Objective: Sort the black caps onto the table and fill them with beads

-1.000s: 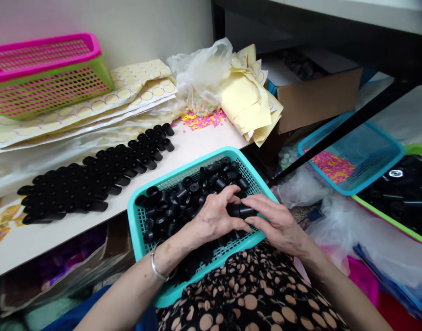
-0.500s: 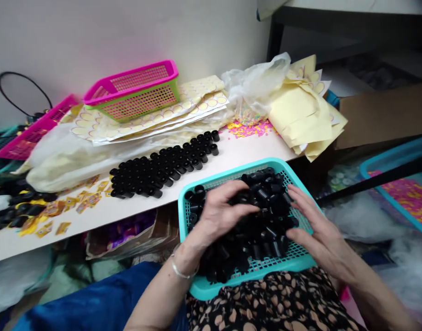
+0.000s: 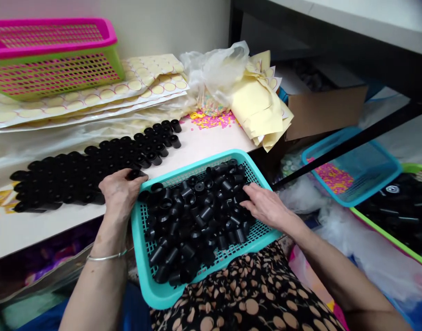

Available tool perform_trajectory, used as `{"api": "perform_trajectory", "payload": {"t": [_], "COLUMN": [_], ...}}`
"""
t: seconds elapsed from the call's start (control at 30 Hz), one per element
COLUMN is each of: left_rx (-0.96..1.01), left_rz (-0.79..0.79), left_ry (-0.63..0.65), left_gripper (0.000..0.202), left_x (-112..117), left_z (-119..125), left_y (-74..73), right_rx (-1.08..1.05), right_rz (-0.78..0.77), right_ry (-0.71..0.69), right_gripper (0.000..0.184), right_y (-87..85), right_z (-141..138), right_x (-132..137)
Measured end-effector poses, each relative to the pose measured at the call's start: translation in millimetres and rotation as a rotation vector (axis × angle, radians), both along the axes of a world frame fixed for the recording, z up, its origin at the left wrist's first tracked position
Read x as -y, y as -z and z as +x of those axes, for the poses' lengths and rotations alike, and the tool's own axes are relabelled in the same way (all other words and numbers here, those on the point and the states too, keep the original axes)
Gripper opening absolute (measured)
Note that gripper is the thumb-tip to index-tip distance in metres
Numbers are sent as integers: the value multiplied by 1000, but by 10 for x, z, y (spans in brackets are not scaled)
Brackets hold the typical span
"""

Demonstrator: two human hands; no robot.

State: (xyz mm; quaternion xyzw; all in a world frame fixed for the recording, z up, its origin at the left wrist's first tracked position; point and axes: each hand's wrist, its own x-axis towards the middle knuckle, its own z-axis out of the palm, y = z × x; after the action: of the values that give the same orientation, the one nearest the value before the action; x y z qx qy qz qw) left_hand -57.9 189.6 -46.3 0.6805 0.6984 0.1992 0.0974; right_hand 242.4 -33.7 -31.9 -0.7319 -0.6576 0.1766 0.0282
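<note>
A turquoise mesh basket [image 3: 139,257] rests against my lap, holding a heap of hollow black plastic caps [image 3: 206,214]. Beyond its left rim, my left hand [image 3: 119,191] is closed on one black plastic cap [image 3: 137,174], at the near edge of the worktop. My right hand [image 3: 268,204] reaches over the basket's right side. Its thumb and fingers close around a black cap [image 3: 239,196] at the heap's edge, partly hidden by the fingertips. Left of the basket, many similar caps stand upright in tight rows [image 3: 90,168] on the white worktop [image 3: 204,145].
A pink and green basket [image 3: 59,69] sits on sheets of round stickers [image 3: 142,87] at the back. Small pink and yellow pieces [image 3: 211,120] lie beside a clear bag [image 3: 218,64] and yellow paper [image 3: 259,105]. A dark bar [image 3: 356,145] crosses the right side, near a blue basket [image 3: 373,156].
My left hand has moved from over the heap leftward to the rows of caps, with a cap in it. My right hand has closed at the heap. The view has turned right.
</note>
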Motion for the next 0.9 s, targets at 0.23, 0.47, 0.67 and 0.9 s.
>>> {"api": "perform_trajectory", "payload": {"t": [0.23,0.47,0.67,0.9], "left_rx": [-263,-18,-407,-306], "left_rz": [201,154,-21,-117], "left_ry": [84,1217,1448,1294], "left_gripper": [32,17,13,14], "left_x": [207,763,903,950], "left_z": [163,1118,1676,1701], "left_y": [-279,-414,-319,-264], "right_rx": [92,-754,-1545,-1527], "right_rz": [-17,416,397,525], "right_ry": [-24,372,648,537], "right_gripper": [4,23,47,40], "right_y": [56,95,88,79], "right_z": [-64,41,-10,-43], "right_x": [-19,216,316,322]}}
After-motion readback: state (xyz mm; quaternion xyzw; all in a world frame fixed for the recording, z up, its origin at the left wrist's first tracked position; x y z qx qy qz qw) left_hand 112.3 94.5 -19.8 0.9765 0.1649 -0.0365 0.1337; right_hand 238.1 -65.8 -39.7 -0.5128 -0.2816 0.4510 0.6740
